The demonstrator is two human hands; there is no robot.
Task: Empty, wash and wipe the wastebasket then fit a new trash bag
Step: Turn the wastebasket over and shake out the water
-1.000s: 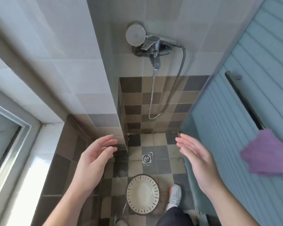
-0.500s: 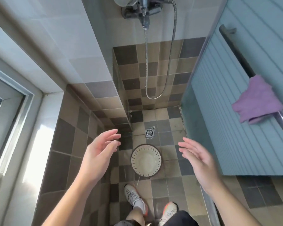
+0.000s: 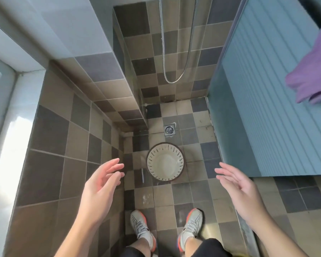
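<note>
The wastebasket (image 3: pixel 165 161) stands upright on the tiled shower floor (image 3: pixel 191 193), just short of the floor drain (image 3: pixel 169 130) and roughly below the hanging shower hose (image 3: pixel 163 52); this position suits rinsing, since run-off would reach the drain directly. Its pale slotted interior shows no bag and no visible refuse, so the emptying step appears complete and the washing or wiping stage is probably in hand; whether the inside is wet cannot be determined from this view. The left hand (image 3: pixel 100 184) and right hand (image 3: pixel 239 188) are raised above the floor on either side of the wastebasket, well apart from it and touching nothing. On both hands the fingers are extended and loosely spread, palms turned inward toward each other, a posture consistent with preparing to take the rim from both sides. The person's shoes (image 3: pixel 141 229) are planted at the shower threshold, facing the wastebasket. A purple cloth (image 3: pixel 311 75) hangs at the right against the blue ribbed panel (image 3: pixel 263 89), within reach and a probable candidate for the wiping step. No new trash bag is visible, so the fitting step is judged not yet begun.
</note>
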